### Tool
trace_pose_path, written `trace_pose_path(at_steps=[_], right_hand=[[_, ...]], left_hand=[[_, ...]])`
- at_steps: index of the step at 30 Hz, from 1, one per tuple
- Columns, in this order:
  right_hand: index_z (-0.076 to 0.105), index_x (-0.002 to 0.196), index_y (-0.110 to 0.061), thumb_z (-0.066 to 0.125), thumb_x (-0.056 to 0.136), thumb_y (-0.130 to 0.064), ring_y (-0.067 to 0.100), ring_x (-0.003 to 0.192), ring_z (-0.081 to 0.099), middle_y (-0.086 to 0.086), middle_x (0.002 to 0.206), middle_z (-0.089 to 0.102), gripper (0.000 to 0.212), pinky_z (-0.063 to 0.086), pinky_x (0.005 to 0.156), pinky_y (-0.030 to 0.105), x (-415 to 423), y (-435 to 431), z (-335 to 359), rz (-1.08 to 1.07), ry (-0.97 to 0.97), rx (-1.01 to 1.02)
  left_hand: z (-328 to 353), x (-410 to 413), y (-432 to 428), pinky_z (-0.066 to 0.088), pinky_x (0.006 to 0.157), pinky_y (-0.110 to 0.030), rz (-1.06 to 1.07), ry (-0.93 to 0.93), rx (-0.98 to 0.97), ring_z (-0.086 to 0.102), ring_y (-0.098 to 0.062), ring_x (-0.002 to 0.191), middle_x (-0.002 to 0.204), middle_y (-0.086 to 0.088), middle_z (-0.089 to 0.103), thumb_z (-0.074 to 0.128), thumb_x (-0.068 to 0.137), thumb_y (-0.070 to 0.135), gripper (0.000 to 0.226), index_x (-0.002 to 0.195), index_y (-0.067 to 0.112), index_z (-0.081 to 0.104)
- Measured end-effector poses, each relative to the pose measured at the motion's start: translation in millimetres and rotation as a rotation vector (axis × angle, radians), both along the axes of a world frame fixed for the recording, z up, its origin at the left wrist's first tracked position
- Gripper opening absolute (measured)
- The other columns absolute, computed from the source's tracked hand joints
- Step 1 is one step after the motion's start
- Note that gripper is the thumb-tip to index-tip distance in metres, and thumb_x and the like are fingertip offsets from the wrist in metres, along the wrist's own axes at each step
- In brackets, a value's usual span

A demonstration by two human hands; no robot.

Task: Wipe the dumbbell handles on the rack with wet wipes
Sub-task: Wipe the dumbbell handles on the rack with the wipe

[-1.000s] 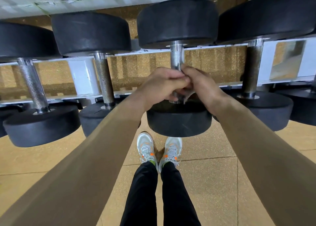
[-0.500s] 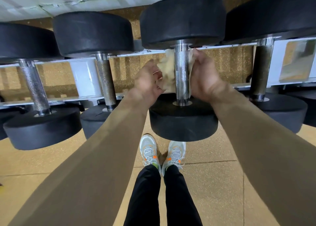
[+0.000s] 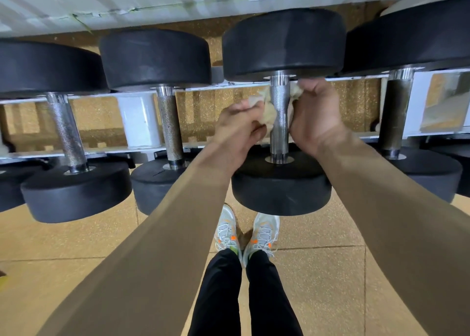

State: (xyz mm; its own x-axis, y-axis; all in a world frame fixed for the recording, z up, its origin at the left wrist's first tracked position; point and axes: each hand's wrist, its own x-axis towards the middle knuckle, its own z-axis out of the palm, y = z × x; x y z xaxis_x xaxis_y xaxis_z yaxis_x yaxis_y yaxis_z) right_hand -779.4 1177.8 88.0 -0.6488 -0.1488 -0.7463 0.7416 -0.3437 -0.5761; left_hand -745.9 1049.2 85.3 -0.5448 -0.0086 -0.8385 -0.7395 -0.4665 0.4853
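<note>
Wipe (image 3: 270, 114) behind handle (image 3: 279, 116), ends in tight left grip (image 3: 239, 124), right grip (image 3: 315, 114).

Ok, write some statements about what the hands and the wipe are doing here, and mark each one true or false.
1. Both the left hand and the right hand grip the wipe. True.
2. The wipe covers the front of the handle. False: it shows on both sides of the handle and passes behind it, and the front is bare.
3. The dumbbell being wiped lies on the floor. False: it sits on the rack.
4. Other dumbbells sit on both sides of it. True.
</note>
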Motion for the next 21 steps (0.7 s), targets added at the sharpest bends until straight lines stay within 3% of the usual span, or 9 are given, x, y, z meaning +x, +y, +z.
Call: trace_pose_path(at_steps=[2,4,8,11,14,16,18,21], right_hand=[[0.065,0.087,-0.008,0.037,0.095,-0.022,0.027,0.080,0.066,0.010,0.082,0.066,0.032,0.054,0.083,0.040,0,-1,0,-0.030,0.051,-0.011],[0.069,0.097,-0.004,0.037,0.095,-0.020,0.026,0.083,0.068,0.014,0.091,0.070,0.036,0.055,0.082,0.039,9,5,-2,0.012,0.067,0.044],[0.064,0.099,-0.014,0.052,0.080,-0.027,0.014,0.076,0.065,0.003,0.087,0.068,0.026,0.054,0.078,0.029,23,22,-4,0.253,0.031,0.187],[0.066,0.095,-0.018,0.050,0.085,-0.031,0.023,0.099,0.067,0.006,0.101,0.072,0.023,0.049,0.105,0.046,19,31,-2,0.526,0.013,0.393],[0.063,0.082,-0.020,0.047,0.091,-0.035,0.032,0.105,0.064,0.011,0.107,0.070,0.024,0.045,0.106,0.048,17,28,11,0.739,0.015,0.581],[0.058,0.079,-0.019,0.045,0.097,-0.022,0.027,0.092,0.064,0.007,0.096,0.069,0.022,0.049,0.094,0.040,15,30,12,0.695,-0.024,0.542],[0.060,0.087,-0.017,0.046,0.095,-0.016,0.024,0.083,0.061,0.006,0.088,0.068,0.016,0.051,0.081,0.036,12,33,10,0.588,-0.070,0.452],[0.063,0.083,-0.017,0.051,0.094,-0.016,0.017,0.071,0.063,0.000,0.073,0.068,0.016,0.053,0.080,0.034,11,34,5,0.433,-0.083,0.351]], left_hand=[[0,-9,8,0.054,0.089,-0.036,0.056,-0.030,-0.029,0.066,-0.024,0.095,0.104,-0.009,0.071,0.064,0.099,0.012,0.008,0.107,0.013,0.064],[-1,-9,11,0.056,0.086,-0.037,-0.033,0.008,-0.159,0.069,-0.028,0.091,0.099,-0.007,0.072,0.063,0.099,0.015,0.002,0.100,0.016,0.065],[0,11,4,0.060,0.080,-0.030,-0.598,0.284,-0.520,0.071,-0.014,0.090,0.099,0.003,0.072,0.059,0.101,0.024,0.008,0.097,0.028,0.064],[-4,26,-8,0.050,0.073,-0.021,-0.937,0.385,-0.521,0.065,-0.008,0.076,0.083,0.004,0.067,0.055,0.102,0.012,0.017,0.087,0.019,0.060],[0,20,-12,0.041,0.063,-0.009,-1.138,0.358,-0.547,0.060,-0.004,0.072,0.079,0.008,0.065,0.060,0.099,0.010,0.009,0.092,0.011,0.066],[6,9,-7,0.042,0.058,-0.005,-1.081,0.315,-0.501,0.063,-0.003,0.070,0.081,0.003,0.070,0.062,0.099,0.013,0.010,0.092,0.012,0.069],[10,1,2,0.051,0.062,-0.014,-0.903,0.261,-0.468,0.067,-0.002,0.072,0.086,0.000,0.074,0.061,0.100,0.015,0.012,0.091,0.016,0.067],[9,0,13,0.053,0.067,-0.015,-0.703,0.264,-0.525,0.069,-0.008,0.082,0.096,0.001,0.073,0.058,0.102,0.016,0.009,0.096,0.018,0.064]])
